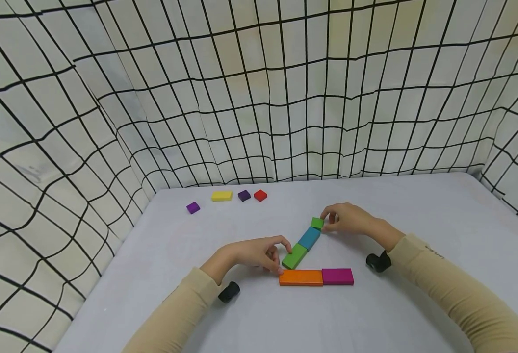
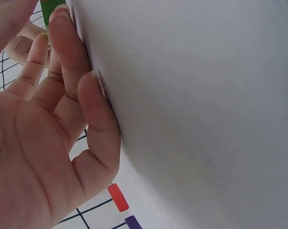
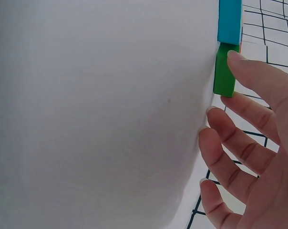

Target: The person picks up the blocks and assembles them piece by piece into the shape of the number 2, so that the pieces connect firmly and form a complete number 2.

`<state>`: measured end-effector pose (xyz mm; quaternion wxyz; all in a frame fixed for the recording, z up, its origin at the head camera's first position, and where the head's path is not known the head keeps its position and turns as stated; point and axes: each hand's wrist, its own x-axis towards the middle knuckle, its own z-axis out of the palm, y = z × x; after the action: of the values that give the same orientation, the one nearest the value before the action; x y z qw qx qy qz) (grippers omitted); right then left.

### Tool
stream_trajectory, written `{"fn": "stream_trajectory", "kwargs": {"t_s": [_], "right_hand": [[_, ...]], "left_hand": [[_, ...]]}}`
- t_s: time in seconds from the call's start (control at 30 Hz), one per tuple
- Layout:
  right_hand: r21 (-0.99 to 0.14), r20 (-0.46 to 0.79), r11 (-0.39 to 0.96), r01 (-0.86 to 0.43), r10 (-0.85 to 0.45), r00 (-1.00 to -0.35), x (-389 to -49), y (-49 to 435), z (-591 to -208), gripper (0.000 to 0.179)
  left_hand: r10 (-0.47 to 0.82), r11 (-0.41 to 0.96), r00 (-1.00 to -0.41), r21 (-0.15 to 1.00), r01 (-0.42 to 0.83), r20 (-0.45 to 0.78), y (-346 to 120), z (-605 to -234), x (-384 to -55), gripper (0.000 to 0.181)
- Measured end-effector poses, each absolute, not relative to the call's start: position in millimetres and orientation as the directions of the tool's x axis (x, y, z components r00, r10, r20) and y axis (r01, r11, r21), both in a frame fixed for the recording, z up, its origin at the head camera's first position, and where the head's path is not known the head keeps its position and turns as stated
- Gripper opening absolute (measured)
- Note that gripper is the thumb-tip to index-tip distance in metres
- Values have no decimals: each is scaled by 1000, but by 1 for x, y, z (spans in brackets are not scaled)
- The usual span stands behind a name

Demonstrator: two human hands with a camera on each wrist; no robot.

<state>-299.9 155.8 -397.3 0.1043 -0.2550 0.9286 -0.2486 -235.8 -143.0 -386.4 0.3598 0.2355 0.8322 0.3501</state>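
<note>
A slanting row on the table joins a longer green block point(image 1: 294, 257), a blue block point(image 1: 309, 239) and a small green block point(image 1: 317, 223). At its upper end my right hand point(image 1: 349, 219) pinches the small green block, thumb on its side and index finger at its end point(image 3: 224, 71). My left hand point(image 1: 256, 252) touches the longer green block with its index fingertip; its thumb is at the left corner of an orange block point(image 1: 300, 277). Against the orange block's right end lies a magenta block point(image 1: 337, 276). In the left wrist view, the left hand's point(image 2: 48, 124) other fingers are loosely bent.
Toward the back left of the white table point(image 1: 241, 323) lie a purple block point(image 1: 193, 208), a yellow block point(image 1: 221, 196), a dark purple block point(image 1: 244, 195) and a red block point(image 1: 260, 195). Black netting point(image 1: 303, 105) over pale sheeting rises behind the table and along its sides.
</note>
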Motion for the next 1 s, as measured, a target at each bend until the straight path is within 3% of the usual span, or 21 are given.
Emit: {"fn": "stream_trajectory", "kwargs": {"t_s": [0.23, 0.6, 1.0], "right_hand": [[-515, -74, 744, -425, -533, -843, -296, 160, -392, 41], [-515, 10, 703, -490, -566, -824, -276, 165, -381, 31], [-550, 39, 627, -552, -641, -767, -243, 161, -375, 27]], "left_hand": [[654, 638, -626, 754, 155, -424, -143, -388, -236, 43], [670, 628, -635, 750, 209, -384, -148, -388, -235, 42], [622, 554, -769, 776, 302, -145, -172, -374, -247, 30]]}}
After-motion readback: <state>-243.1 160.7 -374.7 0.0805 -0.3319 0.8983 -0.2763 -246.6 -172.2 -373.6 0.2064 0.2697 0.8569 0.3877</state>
